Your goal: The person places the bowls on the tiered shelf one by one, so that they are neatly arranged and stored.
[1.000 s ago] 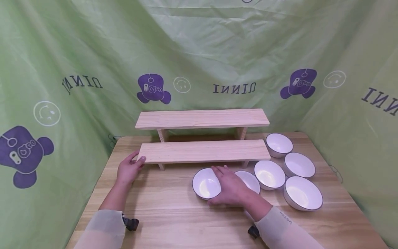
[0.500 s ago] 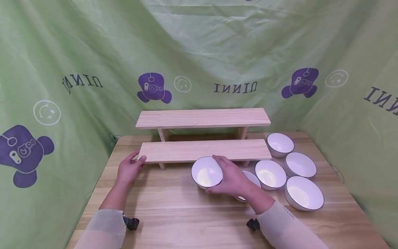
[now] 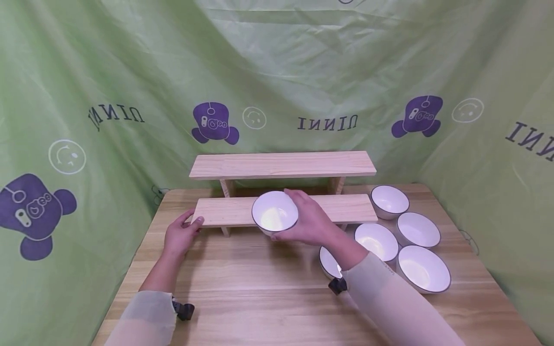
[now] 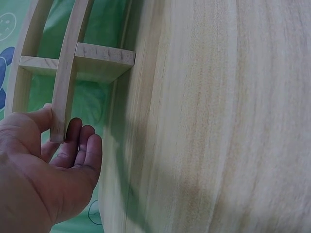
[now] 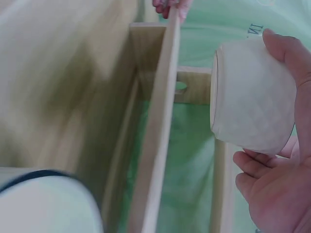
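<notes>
My right hand (image 3: 309, 220) grips a white bowl (image 3: 274, 211) with a thin dark rim, thumb on the near side and fingers at the far side. In the head view the bowl overlaps the front edge of the lower board of a two-tier wooden shelf (image 3: 225, 210). The right wrist view shows the bowl's ribbed outer wall (image 5: 255, 94) between thumb and fingers. My left hand (image 3: 179, 236) holds the left end of that lower board. In the left wrist view the thumb and fingers lie on either side of the board's end (image 4: 57, 131).
Several matching white bowls, including a near one (image 3: 423, 269) and a back one (image 3: 389, 201), stand upright on the right of the wooden table (image 3: 242, 298). My right forearm partly hides another bowl (image 3: 330, 263). A green printed curtain (image 3: 277, 72) surrounds the table.
My right hand has lifted the bowl off the table and carried it forward and slightly left, up to the lower board. The left hand has stayed at the board's end.
</notes>
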Demonstrator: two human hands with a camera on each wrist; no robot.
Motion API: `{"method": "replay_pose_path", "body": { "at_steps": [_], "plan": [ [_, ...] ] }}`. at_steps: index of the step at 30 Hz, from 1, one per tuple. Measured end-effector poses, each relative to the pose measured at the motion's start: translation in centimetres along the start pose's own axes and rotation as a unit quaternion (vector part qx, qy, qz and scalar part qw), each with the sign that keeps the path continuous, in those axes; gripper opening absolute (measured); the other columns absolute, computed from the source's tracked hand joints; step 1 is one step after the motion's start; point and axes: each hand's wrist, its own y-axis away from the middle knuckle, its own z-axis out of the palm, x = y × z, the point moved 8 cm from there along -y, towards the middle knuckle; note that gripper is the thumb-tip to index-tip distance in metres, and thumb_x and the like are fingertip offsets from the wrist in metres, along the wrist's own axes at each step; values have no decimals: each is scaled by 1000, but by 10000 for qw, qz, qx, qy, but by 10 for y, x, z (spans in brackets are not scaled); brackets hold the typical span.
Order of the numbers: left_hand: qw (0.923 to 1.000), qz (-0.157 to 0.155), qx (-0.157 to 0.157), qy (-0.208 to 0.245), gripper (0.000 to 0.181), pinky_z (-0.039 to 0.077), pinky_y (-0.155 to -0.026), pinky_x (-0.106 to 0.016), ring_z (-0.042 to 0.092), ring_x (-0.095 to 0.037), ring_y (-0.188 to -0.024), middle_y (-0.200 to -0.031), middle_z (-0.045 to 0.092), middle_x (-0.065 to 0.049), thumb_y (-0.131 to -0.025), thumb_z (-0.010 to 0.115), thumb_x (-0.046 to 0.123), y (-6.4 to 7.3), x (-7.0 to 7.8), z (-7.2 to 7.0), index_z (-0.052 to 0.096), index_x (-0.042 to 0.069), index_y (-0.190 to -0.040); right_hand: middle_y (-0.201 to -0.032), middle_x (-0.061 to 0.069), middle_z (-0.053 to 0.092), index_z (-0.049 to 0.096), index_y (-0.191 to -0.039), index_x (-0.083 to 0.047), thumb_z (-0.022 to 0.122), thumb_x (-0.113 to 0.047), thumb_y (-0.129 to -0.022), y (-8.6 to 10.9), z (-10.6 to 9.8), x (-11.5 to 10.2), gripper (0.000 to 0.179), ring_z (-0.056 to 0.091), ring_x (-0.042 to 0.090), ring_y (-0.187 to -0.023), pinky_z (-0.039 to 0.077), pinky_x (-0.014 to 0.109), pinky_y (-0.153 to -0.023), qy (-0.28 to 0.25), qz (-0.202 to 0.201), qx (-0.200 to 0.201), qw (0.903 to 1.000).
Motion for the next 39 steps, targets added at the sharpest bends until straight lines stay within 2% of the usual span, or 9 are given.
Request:
{"method": "replay_pose_path", "body": {
  "at_steps": [10, 18, 23, 31, 39],
  "plan": [
    [9999, -48, 57, -114, 71, 61, -81, -23, 72, -31, -103, -124, 67, -24, -97, 75, 40, -1, -3, -2, 50, 9, -154, -149, 11, 51, 44, -155, -9, 99, -54, -59, -41, -10, -26, 120, 56, 29, -129, 51, 45, -107, -106, -190, 199, 9996],
    [9999, 14, 61, -135, 72, 59, -76, -17, 73, -27, -100, -123, 68, -25, -96, 76, 41, -2, -3, -3, 50, 9, -154, -154, 11, 47, 39, -159, -11, 95, -63, -58, -69, -18, -43, 127, 53, 30, -132, 50, 47, -108, -115, -102, 256, 9996],
    [9998, 85, 105, -120, 69, 60, -78, -19, 74, -27, -97, -122, 69, -25, -96, 77, 39, -1, -2, -3, 52, 8, -153, -155, 13, 47, 42, -158, -9, 95, -63, -59, -90, -21, -51, 124, 51, 32, -134, 48, 48, -110, -102, -144, 387, 9991],
    [10000, -33, 5, -44, 69, 62, -85, -28, 72, -34, -104, -123, 68, -25, -96, 77, 38, -1, -4, 2, 51, 10, -153, -147, 15, 52, 44, -155, -9, 95, -61, -61, -117, -22, -50, 120, 53, 32, -132, 49, 46, -109, -286, 74, 584, 9979],
    [9999, -8, 27, -136, 70, 60, -81, -23, 72, -35, -105, -125, 67, -26, -96, 76, 40, 0, -3, -1, 50, 10, -154, -155, 16, 46, 37, -160, -7, 95, -60, -61, -135, -14, -47, 126, 48, 33, -139, 44, 48, -115, -158, 335, 586, 9976]
  ]
}}
